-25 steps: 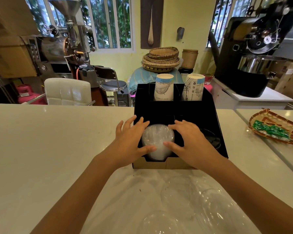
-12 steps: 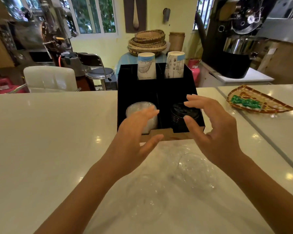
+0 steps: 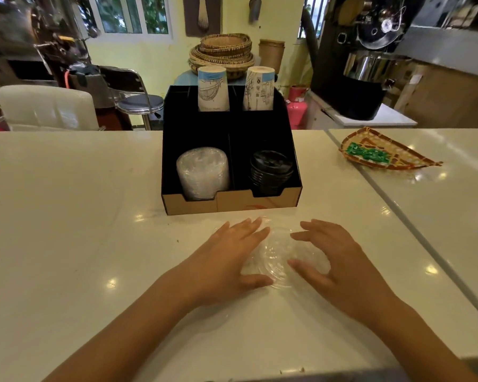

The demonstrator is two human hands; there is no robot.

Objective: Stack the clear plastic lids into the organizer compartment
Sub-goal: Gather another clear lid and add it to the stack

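Note:
A black organizer (image 3: 260, 128) with a cardboard front stands on the white counter. Its front left compartment holds a stack of clear plastic lids (image 3: 203, 172). On the counter in front of it lies a clear lid (image 3: 279, 257), hard to see against the surface. My left hand (image 3: 229, 260) rests at the lid's left edge and my right hand (image 3: 340, 266) at its right edge, fingers spread, both touching or nearly touching it. Neither hand has lifted it.
Black lids (image 3: 271, 169) fill the front right compartment. Two stacks of paper cups (image 3: 213, 88) stand in the back compartments. A woven tray (image 3: 381, 153) with green packets lies on the right. A seam in the counter (image 3: 398, 210) runs along the right.
Both hands left the lid stack in the organizer and drew back toward me, coming down on either side of a loose clear lid on the counter.

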